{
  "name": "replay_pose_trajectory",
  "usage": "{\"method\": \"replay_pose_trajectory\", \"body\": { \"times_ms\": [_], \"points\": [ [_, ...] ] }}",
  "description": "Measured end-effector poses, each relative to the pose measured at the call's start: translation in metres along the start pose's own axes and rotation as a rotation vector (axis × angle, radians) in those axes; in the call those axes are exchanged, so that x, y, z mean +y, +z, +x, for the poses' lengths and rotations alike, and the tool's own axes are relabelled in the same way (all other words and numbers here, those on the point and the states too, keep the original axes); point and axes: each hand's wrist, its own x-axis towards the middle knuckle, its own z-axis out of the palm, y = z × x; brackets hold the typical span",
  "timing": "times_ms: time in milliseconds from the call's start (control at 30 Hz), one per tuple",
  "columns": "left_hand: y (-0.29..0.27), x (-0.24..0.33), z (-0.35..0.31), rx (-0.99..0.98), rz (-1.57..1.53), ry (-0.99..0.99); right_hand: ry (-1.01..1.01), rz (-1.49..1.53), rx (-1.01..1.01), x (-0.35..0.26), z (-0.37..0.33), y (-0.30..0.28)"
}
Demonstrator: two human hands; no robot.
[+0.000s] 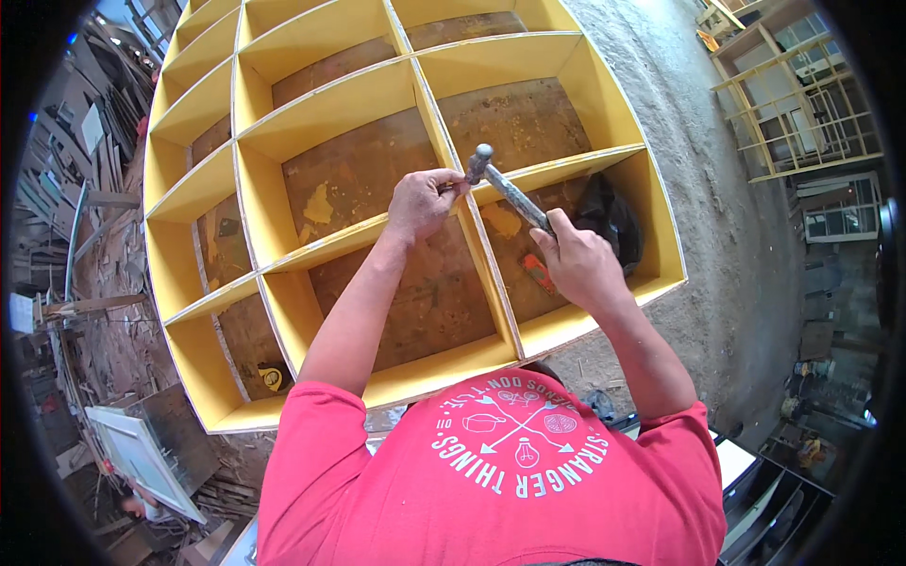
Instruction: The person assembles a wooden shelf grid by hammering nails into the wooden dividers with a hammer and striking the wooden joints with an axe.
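Observation:
A large yellow wooden grid of open compartments (330, 108) lies in front of me. My right hand (580, 259) is closed round the handle of a hammer (514, 199). The hammer's metal head is over a crossing of two dividers, close to the fingertips of my left hand (422, 205). That hand is pinched at the same crossing; whatever its fingers hold is too small to make out. Beneath my right hand, a compartment contains a black plastic bag (613, 222) and a small orange-red object (538, 272).
A yellow-and-black tape measure (272, 378) sits in the near left compartment. Scrap boards (80, 179) crowd the left side, with a white-framed panel (142, 453) leaning at lower left. Wooden lattice frames (802, 113) stand at upper right, beyond bare floor (713, 208).

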Motion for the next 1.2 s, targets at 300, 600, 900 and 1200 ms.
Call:
{"method": "replay_pose_trajectory", "body": {
  "times_ms": [300, 600, 900, 1200],
  "points": [
    [0.0, -0.005, 0.0, 0.02, -0.039, 0.026, 0.031, -0.09, -0.073, 0.0, -0.002, -0.001],
    [-0.008, 0.008, -0.005, -0.051, -0.028, -0.025, 0.069, 0.229, 0.181, 0.017, -0.018, 0.007],
    [0.01, 0.01, -0.01, 0.298, 0.24, 0.402, 0.198, 0.278, 0.131, 0.043, -0.06, 0.041],
    [0.0, 0.003, 0.001, 0.287, 0.472, 0.68, 0.231, 0.338, 0.158, 0.047, -0.071, 0.051]
  ]
}}
